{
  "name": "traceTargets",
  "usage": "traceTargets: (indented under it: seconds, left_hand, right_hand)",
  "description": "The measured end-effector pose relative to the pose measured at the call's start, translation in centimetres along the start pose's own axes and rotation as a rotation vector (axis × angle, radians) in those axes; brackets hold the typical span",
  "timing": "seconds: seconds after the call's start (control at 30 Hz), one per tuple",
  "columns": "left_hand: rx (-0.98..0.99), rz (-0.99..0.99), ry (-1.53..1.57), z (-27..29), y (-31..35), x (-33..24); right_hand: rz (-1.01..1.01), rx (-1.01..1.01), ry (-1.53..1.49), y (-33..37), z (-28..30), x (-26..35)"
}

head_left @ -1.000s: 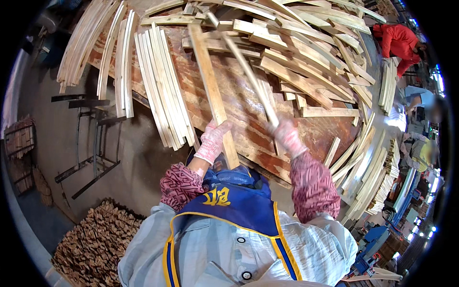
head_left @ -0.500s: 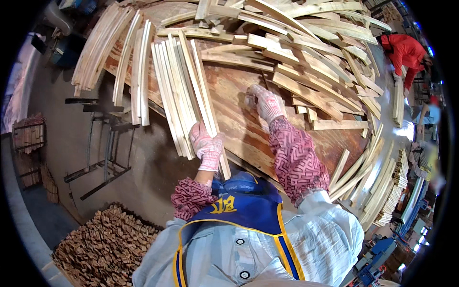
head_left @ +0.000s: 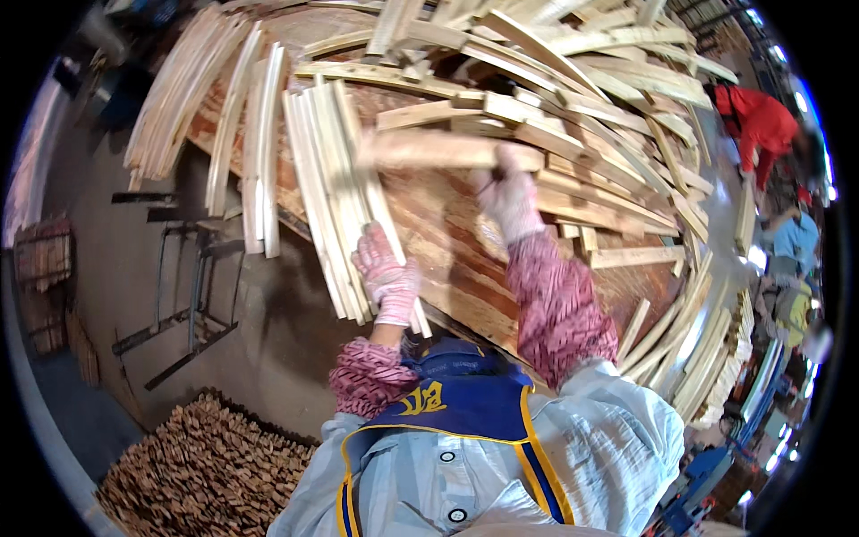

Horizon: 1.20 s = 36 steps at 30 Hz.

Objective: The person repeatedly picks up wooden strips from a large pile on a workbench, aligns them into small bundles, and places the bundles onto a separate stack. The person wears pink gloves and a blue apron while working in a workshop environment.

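Note:
My right hand point(head_left: 508, 201), in a stained white knit glove, grips a wooden strip point(head_left: 438, 150) near its right end. The strip is raised over the worktable, lies nearly crosswise, and its left end is smeared by motion. My left hand point(head_left: 386, 277), gloved alike, rests with fingers stretched out on the near end of a row of pale wooden strips point(head_left: 324, 206). Those strips lie side by side, their near ends sticking out past the table edge. Right of my left hand the worn plywood tabletop point(head_left: 447, 246) shows.
A jumbled heap of wooden strips point(head_left: 617, 98) covers the table's far right. More strips point(head_left: 183, 89) overhang its left edge. A black metal stand point(head_left: 192, 300) is on the floor at left, near a stack of wood pieces point(head_left: 206, 465). A person in red point(head_left: 761, 121) bends at far right.
My right hand has taken hold of a wooden strip and lifted it from the heap side, swinging it leftward. My left hand has stayed on the row, its fingers now straighter.

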<state>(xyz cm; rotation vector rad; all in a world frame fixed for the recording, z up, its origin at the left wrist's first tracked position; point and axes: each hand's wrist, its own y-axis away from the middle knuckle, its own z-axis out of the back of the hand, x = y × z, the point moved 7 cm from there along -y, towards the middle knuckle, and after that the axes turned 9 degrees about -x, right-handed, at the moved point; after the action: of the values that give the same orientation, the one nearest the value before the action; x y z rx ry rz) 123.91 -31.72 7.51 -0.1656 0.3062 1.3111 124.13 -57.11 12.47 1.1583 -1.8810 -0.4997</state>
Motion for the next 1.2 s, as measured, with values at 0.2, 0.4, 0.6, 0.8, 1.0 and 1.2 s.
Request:
traceTargets:
  seconds: [0.2,0.4,0.6,0.8,1.0,1.2]
  left_hand:
    - [0.006,0.076,-0.184,2.2,0.1,-0.9]
    - [0.096,0.004,-0.279,2.6,-1.9,-0.6]
    - [0.636,0.159,0.903,2.5,5.6,-1.4]
    - [0.485,0.324,1.126,-1.9,9.0,4.5]
    - [0.013,0.044,0.128,1.5,3.9,1.1]
    - [0.033,0.082,-0.279,1.1,0.3,-2.6]
  right_hand:
    - [-0.326,0.364,0.149,15.1,2.5,-7.7]
    - [-0.261,0.388,0.329,14.0,3.3,-8.4]
    - [0.263,0.34,1.412,11.4,3.3,-5.3]
    - [0.572,-0.079,1.162,8.7,13.6,-1.2]
    - [1.187,-0.479,1.662,7.8,19.7,8.6]
    - [0.749,-0.383,0.787,5.5,23.4,8.0]
